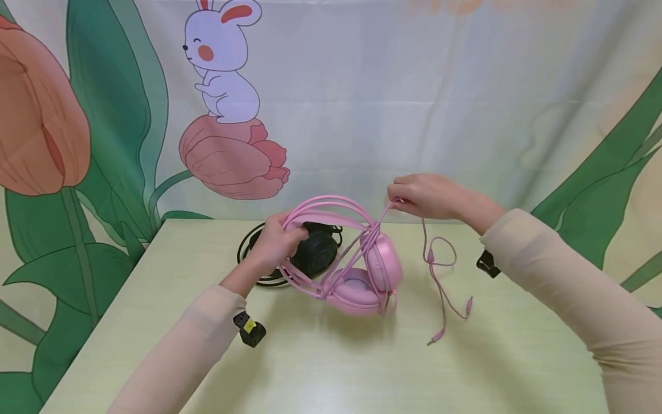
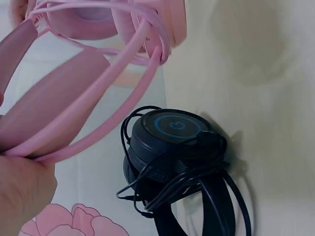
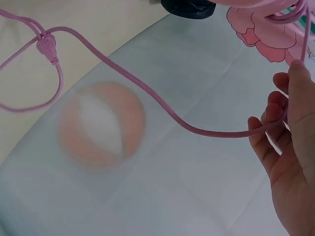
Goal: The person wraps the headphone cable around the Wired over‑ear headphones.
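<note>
Head view: pale yellow-green surface (image 1: 331,368), backed by a hanging cloth (image 1: 465,103) printed with tulips, green leaves and a white rabbit.

Count: two headsets, one pink, one black; two hands; one pink cable ending in two plugs.

Left of the pink headset (image 1: 357,270), the left hand (image 1: 276,241) has its fingers curled round the pink headband, lifting that end while the ear cups rest on the surface. The black headset (image 1: 315,253) lies on the surface just behind the pink headset, partly hidden by the hand and the band. Right of the pink headset, the right hand (image 1: 426,195) is raised above the surface, fingers pinching the pink cable (image 1: 439,276); the cable hangs down in a loop, and its two plugs lie on the surface.

Left wrist view adds: the black headset's ear cup (image 2: 170,135) bears a blue ring, with black cord bundled over it. The pink bands are in close-up.

Right wrist view adds: the splitter (image 3: 47,46) where the cable forks, and the cable running across the curled fingers (image 3: 290,108).
</note>
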### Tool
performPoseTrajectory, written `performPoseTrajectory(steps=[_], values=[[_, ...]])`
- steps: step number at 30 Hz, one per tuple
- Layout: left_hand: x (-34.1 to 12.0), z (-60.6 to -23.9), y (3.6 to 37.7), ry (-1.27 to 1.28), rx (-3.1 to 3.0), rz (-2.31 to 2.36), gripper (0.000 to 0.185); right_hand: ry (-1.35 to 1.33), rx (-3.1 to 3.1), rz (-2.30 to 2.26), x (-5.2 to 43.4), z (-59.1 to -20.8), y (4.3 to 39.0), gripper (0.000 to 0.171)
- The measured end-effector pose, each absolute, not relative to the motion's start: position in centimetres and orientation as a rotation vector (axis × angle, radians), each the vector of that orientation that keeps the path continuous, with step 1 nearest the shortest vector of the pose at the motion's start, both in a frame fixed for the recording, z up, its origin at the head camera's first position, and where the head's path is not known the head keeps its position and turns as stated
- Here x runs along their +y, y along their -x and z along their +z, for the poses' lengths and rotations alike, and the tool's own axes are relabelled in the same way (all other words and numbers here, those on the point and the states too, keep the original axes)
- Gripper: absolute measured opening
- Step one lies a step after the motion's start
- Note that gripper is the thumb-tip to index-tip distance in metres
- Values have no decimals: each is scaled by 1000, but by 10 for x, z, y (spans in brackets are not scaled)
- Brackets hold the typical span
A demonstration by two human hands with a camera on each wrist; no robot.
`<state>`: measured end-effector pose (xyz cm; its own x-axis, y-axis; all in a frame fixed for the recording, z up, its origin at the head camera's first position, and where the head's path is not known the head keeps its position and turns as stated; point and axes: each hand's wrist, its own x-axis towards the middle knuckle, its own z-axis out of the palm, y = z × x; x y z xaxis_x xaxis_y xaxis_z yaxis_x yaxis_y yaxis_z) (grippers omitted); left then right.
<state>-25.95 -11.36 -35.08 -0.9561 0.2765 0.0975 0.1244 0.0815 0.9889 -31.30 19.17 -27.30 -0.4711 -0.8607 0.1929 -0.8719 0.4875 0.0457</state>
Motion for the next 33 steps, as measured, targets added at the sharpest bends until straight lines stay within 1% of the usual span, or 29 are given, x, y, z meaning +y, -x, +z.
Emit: performPoseTrajectory(steps=[2, 7, 13, 19, 26, 31, 33], values=[[-116, -352, 259, -430, 2119, 2062, 6, -1497, -2546, 124, 193, -274, 315, 13], [-121, -354, 258, -480, 1879, 2166, 14, -1445, -2569, 151, 189, -277, 318, 18], [-121, -358, 257, -491, 1642, 2285, 17, -1356, -2588, 145, 186, -290, 324, 19], [-119, -362, 254, -477, 1497, 2333, 15, -1344, -2511, 160, 184, -304, 330, 17], [-119, -363, 252, -516, 1386, 2364, 16, -1313, -2421, 142, 182, -321, 335, 15], [-115, -360, 249, -588, 1221, 2407, 18, -1296, -2489, 293, 184, -332, 334, 12], [-112, -358, 248, -615, 1165, 2423, 20, -1272, -2562, 381, 184, -335, 332, 9]])
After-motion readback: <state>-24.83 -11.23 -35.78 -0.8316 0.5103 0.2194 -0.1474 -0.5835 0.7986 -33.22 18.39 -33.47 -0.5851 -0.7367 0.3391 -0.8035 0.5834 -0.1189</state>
